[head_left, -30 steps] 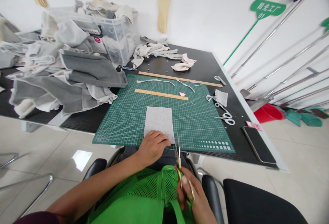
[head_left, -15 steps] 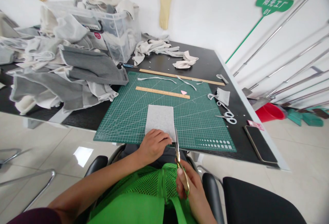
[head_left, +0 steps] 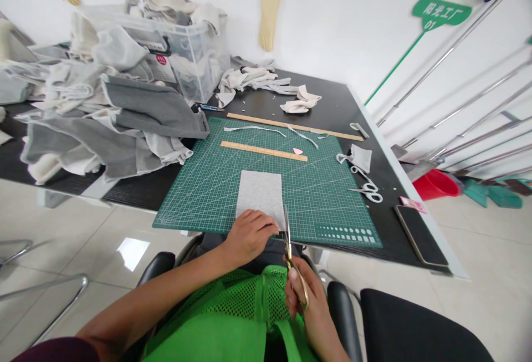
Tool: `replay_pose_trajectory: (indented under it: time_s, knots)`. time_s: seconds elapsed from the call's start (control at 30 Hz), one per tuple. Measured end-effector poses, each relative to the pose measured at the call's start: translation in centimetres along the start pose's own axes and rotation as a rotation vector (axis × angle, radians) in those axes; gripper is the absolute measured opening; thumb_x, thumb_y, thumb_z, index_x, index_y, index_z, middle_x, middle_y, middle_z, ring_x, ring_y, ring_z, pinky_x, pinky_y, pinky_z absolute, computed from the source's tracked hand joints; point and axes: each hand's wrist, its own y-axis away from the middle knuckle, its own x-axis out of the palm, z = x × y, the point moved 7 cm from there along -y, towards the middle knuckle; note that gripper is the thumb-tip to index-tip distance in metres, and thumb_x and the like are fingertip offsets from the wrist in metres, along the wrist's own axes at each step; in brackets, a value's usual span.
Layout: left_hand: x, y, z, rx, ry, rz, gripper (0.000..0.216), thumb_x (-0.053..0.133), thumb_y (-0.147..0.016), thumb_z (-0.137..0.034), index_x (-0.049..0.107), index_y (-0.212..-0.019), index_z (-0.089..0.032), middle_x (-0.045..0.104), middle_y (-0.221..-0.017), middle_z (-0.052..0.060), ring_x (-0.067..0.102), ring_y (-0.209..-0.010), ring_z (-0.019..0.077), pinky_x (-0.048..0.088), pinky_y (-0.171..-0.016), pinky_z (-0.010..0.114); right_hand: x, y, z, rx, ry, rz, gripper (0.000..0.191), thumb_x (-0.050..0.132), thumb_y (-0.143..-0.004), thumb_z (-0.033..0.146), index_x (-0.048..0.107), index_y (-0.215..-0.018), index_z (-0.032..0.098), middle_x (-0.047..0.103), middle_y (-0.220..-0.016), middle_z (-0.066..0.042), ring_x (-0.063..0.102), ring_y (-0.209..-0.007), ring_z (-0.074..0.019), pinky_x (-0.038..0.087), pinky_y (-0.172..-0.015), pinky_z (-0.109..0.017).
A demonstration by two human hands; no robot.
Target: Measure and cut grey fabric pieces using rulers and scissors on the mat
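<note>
A light grey rectangle of fabric lies flat near the front edge of the green cutting mat. Over its lower end rests my left hand, palm down, with thumb and fingers closed on the lower right corner. My right hand grips the gold handles of a pair of scissors just in front of the table. The silver blades point away from me along the fabric's right edge, their tips over the mat. Whether the blades touch the cloth is hard to tell.
Two wooden rulers and thin fabric strips lie on the mat. White-handled scissors, a grey scrap and a phone are at right. Piled cloth and a clear plastic bin stand at left.
The scissors' blades have shifted very slightly to the right, off the fabric's edge. My left hand stays on the corner. The whole view has moved a little.
</note>
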Motion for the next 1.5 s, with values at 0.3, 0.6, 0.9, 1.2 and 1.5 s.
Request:
replay_pose_trajectory:
  time_s: [0.3, 0.6, 0.9, 1.2, 1.5]
  knots:
    - [0.27, 0.13, 0.11, -0.001, -0.013, 0.018, 0.015, 0.057, -0.096, -0.016, 0.070, -0.098, -0.023, 0.071, -0.098, 0.000, 0.059, -0.092, 0.0185, 0.040, -0.082, 0.036, -0.16, -0.04, -0.18, 0.013, -0.014, -0.020, 0.052, 0.064, -0.090, 0.060, 0.054, -0.120, 0.017, 0.041, -0.056, 0.010, 0.034, -0.045, -0.0069, 0.026, -0.043, -0.020]
    - [0.20, 0.08, 0.09, -0.005, -0.009, 0.022, 0.014, 0.058, -0.096, -0.016, 0.070, -0.098, -0.023, 0.071, -0.099, 0.000, 0.059, -0.092, 0.0182, 0.041, -0.082, 0.036, -0.11, 0.27, -0.06, 0.017, -0.003, -0.024, 0.052, 0.065, -0.089, 0.060, 0.057, -0.117, 0.018, 0.039, -0.054, 0.010, 0.033, -0.045, -0.0067, 0.026, -0.043, -0.020]
    - [0.39, 0.17, 0.18, -0.010, -0.018, 0.015, 0.015, 0.057, -0.097, -0.016, 0.070, -0.098, -0.024, 0.071, -0.098, 0.000, 0.059, -0.091, 0.0182, 0.040, -0.081, 0.037, 0.26, 0.60, 0.08, 0.030, 0.006, -0.016, 0.050, 0.063, -0.091, 0.060, 0.056, -0.118, 0.019, 0.037, -0.055, 0.011, 0.030, -0.045, -0.0067, 0.024, -0.043, -0.020]
    - [0.47, 0.20, 0.17, -0.004, -0.017, 0.022, 0.016, 0.056, -0.096, -0.015, 0.070, -0.099, -0.023, 0.071, -0.098, 0.001, 0.059, -0.093, 0.0182, 0.041, -0.083, 0.037, 0.05, 0.56, -0.47, 0.021, -0.023, -0.012, 0.050, 0.064, -0.091, 0.058, 0.057, -0.121, 0.018, 0.037, -0.056, 0.010, 0.031, -0.045, -0.0071, 0.024, -0.043, -0.021]
    - [0.29, 0.07, 0.16, -0.010, -0.003, 0.030, 0.016, 0.056, -0.096, -0.015, 0.070, -0.098, -0.023, 0.071, -0.099, 0.001, 0.059, -0.092, 0.0189, 0.040, -0.082, 0.037, 0.34, 0.76, -0.60, 0.052, -0.063, -0.039, 0.055, 0.066, -0.087, 0.062, 0.057, -0.120, 0.019, 0.034, -0.055, 0.011, 0.027, -0.044, -0.0065, 0.022, -0.042, -0.021]
